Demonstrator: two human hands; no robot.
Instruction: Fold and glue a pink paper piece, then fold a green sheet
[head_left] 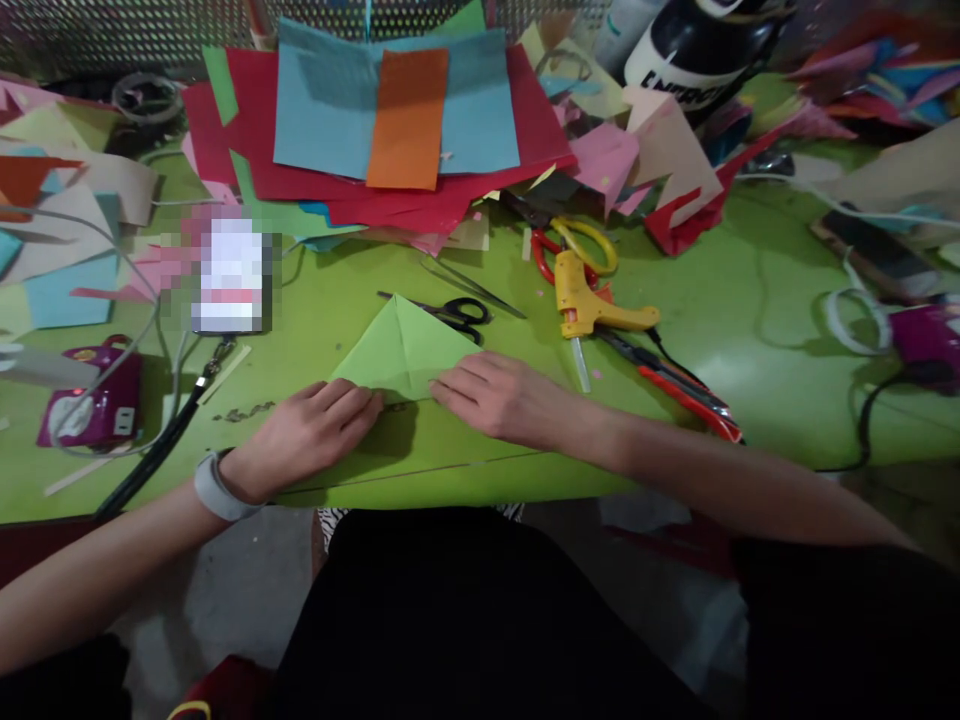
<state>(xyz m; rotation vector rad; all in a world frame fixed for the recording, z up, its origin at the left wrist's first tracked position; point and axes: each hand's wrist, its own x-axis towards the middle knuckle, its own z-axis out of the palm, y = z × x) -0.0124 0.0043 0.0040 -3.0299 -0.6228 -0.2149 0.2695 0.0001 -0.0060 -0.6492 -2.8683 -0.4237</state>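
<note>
Light green paper point(401, 350), folded to a triangle with its peak pointing away from me, lies near the table's front edge. A crease runs down its middle. My left hand point(319, 430), with a grey band on the wrist, grips the left corner, fingers bent over it. At the right corner, my right hand point(491, 395) pinches the lower edge with its fingers closed. Both thumbs are mostly hidden. Black-handled scissors point(469, 315) lie just behind the paper, partly covered by it. Tweezers point(480, 288) rest behind those.
Right of the paper lie a yellow glue gun point(581, 300), a red cutter knife point(682, 385) and yellow- and red-handled scissors point(585, 245). Coloured sheets point(322, 110) are stacked at the back. On the left are a phone point(231, 275), a purple power socket point(94, 400) and loose cables.
</note>
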